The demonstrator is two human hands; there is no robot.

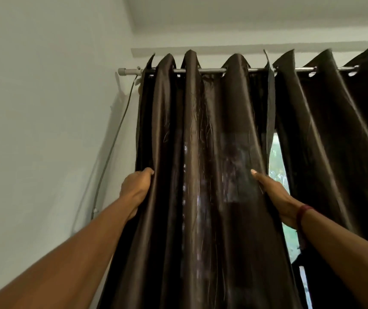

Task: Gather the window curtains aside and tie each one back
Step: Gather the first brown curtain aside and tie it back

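1. As two bare forearms reach up from the bottom corners of the frame, the left grip (135,190), a bare hand, sits left of centre. The right grip (276,197), also a bare hand, sits right of centre, well apart from it.
2. Fingers of the left grip curl round the left edge of the left curtain (201,152) and hold a fold of it.
3. On the same curtain's right edge, the right grip lays its thumb straight up the front of the cloth. Its other fingers are hidden behind, so the edge looks pinched between them. A red band (302,214) circles this wrist.
4. Dark brown and glossy, the left curtain fills the centre of the frame from bottom edge to rod, hanging in deep folds between the two hands.
5. Just right of the right grip, a narrow window gap (277,166) shows daylight and blurred green between the two curtains.
6. On the right side of the frame, the right curtain (334,130) hangs in folds, with neither hand on it.
7. Across the upper frame, a grey metal rod (212,69) passes through the eyelets of both curtains.
8. At upper left, a grey cable (111,148) runs down the pale wall (45,108) from the rod's end.
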